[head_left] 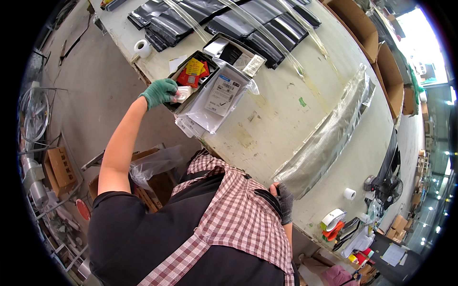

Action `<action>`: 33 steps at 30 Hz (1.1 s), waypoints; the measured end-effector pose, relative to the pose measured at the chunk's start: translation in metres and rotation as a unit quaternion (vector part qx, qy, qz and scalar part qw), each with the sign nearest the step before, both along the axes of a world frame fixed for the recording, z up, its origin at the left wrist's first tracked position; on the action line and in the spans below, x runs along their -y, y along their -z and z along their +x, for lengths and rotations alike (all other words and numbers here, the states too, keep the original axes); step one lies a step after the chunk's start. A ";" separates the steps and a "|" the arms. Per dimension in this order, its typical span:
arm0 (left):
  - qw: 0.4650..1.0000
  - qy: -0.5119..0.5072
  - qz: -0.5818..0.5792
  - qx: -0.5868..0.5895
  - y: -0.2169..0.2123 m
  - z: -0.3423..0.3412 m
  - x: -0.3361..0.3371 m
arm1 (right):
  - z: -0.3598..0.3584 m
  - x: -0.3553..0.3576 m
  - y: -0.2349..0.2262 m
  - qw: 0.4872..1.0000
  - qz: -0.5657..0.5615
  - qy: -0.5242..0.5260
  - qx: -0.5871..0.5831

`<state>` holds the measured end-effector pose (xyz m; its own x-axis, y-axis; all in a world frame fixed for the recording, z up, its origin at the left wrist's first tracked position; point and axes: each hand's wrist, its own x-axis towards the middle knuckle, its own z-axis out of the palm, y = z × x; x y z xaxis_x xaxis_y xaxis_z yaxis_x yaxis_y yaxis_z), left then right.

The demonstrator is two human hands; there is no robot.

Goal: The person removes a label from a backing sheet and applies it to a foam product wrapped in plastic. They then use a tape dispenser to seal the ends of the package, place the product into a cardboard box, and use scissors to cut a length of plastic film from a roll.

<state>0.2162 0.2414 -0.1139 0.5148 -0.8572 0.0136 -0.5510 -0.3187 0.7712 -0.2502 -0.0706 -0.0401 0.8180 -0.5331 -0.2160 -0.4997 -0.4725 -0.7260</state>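
Note:
My left hand [161,93], in a green glove, reaches to the near left end of a dark open box [209,59]. Its fingers close on a small stack of white labels [182,94]. Red packets and a yellow card [194,66] lie deeper in that box. Beside it stands a light grey tray [197,116] lined with clear plastic, holding a white printed sheet [222,95]. My right hand [285,202], in a grey fingerless glove, is curled by the table edge close to a silvery bubble-wrap sheet [329,138]. What it holds, if anything, is hidden.
Black plastic bags [229,21] lie under clear strips at the far side of the table [267,143]. A tape roll [142,48] sits at the left edge. Cardboard boxes [358,28] line the far right. More rolls [334,218] and a black fan [389,189] are at the right.

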 end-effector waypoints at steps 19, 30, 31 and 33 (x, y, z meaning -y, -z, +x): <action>0.972 -0.224 0.060 -0.030 -0.108 -0.063 0.144 | 0.074 -0.010 -0.042 0.961 0.198 0.140 0.135; 0.951 -0.152 0.165 0.213 0.099 0.082 0.127 | -0.002 -0.017 0.012 0.878 0.313 0.243 0.268; 0.952 -0.150 0.165 0.209 0.089 0.076 0.137 | -0.011 -0.017 0.016 0.869 0.315 0.255 0.284; 0.956 -0.140 0.161 0.202 0.070 0.062 0.160 | -0.033 -0.021 0.019 0.882 0.285 0.258 0.273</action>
